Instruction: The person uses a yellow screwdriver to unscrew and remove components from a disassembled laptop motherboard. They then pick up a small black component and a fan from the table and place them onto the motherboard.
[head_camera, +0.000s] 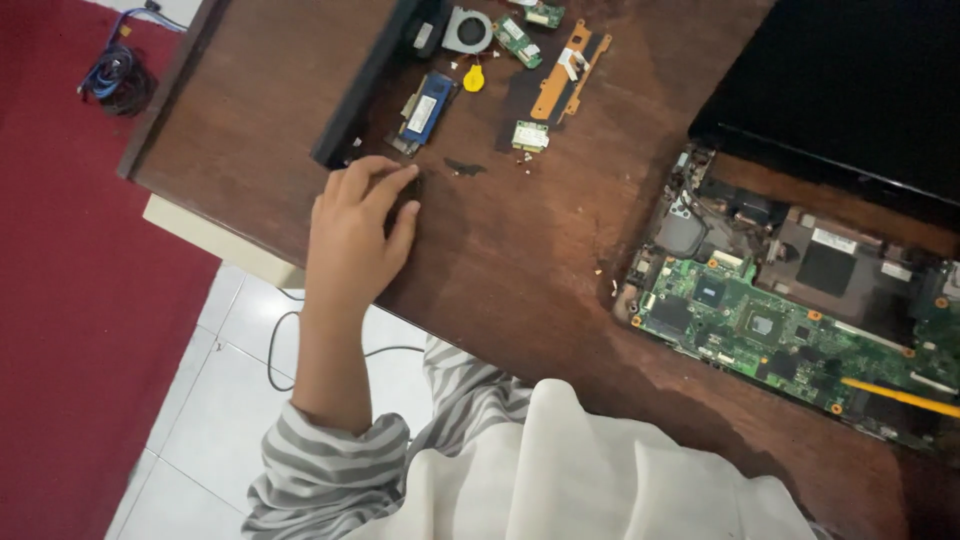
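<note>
Wooden counter bore laptop parts; near its left edge, left hand pinched something small and dark, unidentifiable, right hand unseen.

A home repair corner: wooden table strewn with laptop parts, opened laptop, red carpet, tiled floor.

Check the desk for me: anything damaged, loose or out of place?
The opened laptop lies with its green circuit board bare. A fan, blue module and yellow coin cell lie loose beyond the left hand. Tiny screws are scattered.
</note>
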